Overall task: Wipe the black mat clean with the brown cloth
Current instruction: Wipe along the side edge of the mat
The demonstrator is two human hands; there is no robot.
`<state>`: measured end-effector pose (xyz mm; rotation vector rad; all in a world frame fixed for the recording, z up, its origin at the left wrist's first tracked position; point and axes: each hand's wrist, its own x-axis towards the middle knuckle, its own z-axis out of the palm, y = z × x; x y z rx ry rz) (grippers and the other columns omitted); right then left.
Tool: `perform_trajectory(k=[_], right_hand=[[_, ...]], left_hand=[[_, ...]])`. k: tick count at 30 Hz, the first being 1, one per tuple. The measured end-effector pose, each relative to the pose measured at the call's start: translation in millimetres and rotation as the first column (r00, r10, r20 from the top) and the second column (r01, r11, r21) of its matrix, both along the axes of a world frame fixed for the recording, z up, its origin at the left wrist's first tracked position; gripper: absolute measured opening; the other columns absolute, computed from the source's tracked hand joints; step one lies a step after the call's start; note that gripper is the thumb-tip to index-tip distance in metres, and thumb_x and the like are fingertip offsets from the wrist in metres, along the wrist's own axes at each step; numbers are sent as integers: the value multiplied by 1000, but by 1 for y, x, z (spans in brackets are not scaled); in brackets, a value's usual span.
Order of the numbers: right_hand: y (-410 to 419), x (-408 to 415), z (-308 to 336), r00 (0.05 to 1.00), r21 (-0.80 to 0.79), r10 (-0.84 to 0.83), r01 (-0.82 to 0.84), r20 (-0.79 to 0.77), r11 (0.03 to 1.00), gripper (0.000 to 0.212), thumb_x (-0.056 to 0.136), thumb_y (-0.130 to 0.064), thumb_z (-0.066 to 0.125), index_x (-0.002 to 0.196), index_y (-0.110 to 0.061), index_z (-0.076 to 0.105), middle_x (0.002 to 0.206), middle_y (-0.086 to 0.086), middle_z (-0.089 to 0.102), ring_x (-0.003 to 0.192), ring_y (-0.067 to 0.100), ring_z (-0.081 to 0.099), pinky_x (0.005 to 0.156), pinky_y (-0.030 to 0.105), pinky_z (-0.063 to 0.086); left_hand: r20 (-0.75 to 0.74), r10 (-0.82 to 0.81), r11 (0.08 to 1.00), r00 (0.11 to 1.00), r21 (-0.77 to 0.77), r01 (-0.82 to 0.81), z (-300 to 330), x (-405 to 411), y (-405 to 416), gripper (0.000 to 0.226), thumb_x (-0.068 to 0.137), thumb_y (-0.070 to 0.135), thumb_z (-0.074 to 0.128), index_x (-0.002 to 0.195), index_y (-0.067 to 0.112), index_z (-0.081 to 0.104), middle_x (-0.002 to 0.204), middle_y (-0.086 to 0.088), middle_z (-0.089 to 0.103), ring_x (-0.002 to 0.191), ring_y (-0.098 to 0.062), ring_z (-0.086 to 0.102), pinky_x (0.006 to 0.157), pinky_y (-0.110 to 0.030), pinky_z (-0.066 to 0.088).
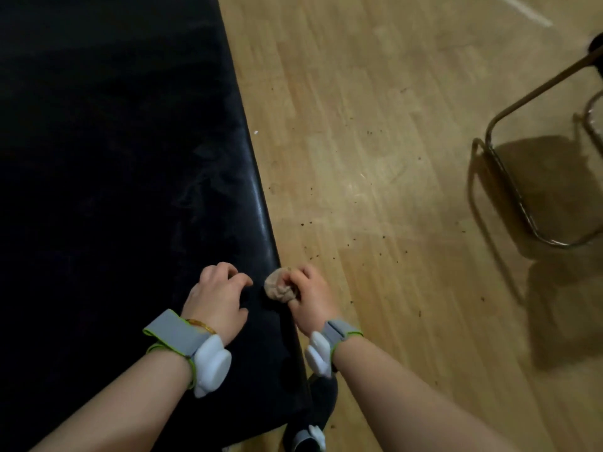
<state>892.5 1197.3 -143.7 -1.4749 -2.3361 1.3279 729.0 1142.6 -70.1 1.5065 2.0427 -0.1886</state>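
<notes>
At the near right edge of the black mat (114,158), the right hand (311,296) grips the one brown cloth (281,285), bunched into a rounded wad with the fingers curled round it. The wad sits right on the mat's rim, where the dark surface meets the wooden floor (375,158); balled up as it is, it has no clear long axis. The mat's visible edge runs from the upper middle of the view down toward the lower middle, slanting rightward as it nears the person, so its long axis appears to run away from the viewer; its far and left ends are out of view. Only one mat shows.

The left hand (217,296) rests on the mat just left of the cloth, fingers bent with the tips touching the surface and holding nothing. The two hands are near one another but apart, with the cloth between them.

Each wrist carries one grey band (174,331) with green trim and a white device (212,363), two bands in all; the left wrist also has one gold bangle (202,324). A dark shoe (321,409) shows below the right forearm at the mat's edge, with another grey-and-white strap beside it.

Small dark crumbs (310,236) are scattered over the floor beside the mat, too many and too fine to count. One metal chair frame (522,177) stands well apart at the right, casting a shadow.
</notes>
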Motion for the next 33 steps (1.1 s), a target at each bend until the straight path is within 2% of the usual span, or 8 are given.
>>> perform_trajectory(k=[3,6,10,16,21,24,28,33], right_hand=[[-31,30,-6,999,-82,19,-16,35,997,28,71,-3,54,96,-12,61,101,8,50,94,33,52,80,41,44],[-28,15,-2,997,-29,-78,79,28,996,25,73,-5,56,96,-13,63,98,9,52,91,33,54,78,44,45],[-4,-20,5,975,9,-222,222,-20,975,33,72,3,57,101,-10,65,100,12,53,94,33,51,80,39,42],[-44,21,4,990,-64,-114,119,85,991,28,75,-4,54,99,-13,63,101,10,53,96,32,51,78,33,38],[-40,12,12,976,-64,-191,199,108,978,26,81,-4,52,102,-15,62,105,5,52,99,26,50,82,37,41],[-25,-11,14,955,-68,-292,296,57,953,35,78,1,51,106,-15,63,105,7,52,99,27,49,80,31,37],[-52,5,8,951,-101,-283,296,128,950,34,73,2,49,100,-12,64,102,8,53,99,29,49,74,30,33],[-78,29,9,911,-194,-357,395,205,898,14,87,-7,51,84,-17,60,85,-3,45,92,26,51,79,36,39]], left_hand=[[5,-44,999,999,-1,44,1,3,5,45,86,28,60,130,29,47,129,6,34,126,-17,26,101,-29,36],[1,-134,991,991,-8,134,0,9,10,45,86,26,59,129,28,47,129,4,35,125,-18,28,100,-30,36],[-44,-209,978,977,-8,209,0,7,15,50,85,23,58,132,25,43,129,1,36,124,-22,30,99,-32,37],[-70,-320,947,945,-44,317,4,-8,16,55,85,21,59,136,29,40,134,2,34,126,-21,28,101,-31,35],[-59,-439,897,896,-79,435,2,-9,14,58,85,20,57,138,31,36,140,5,31,129,-22,25,103,-31,34],[32,-378,923,925,-60,380,0,-8,16,55,82,19,60,132,33,42,135,7,36,126,-21,28,101,-32,36],[148,-202,973,968,-84,216,0,-8,18,54,81,16,66,131,29,49,133,2,44,125,-22,35,100,-37,41],[118,-319,935,941,-127,333,-5,-8,19,54,82,19,66,132,28,48,135,3,43,125,-23,34,101,-37,39]])
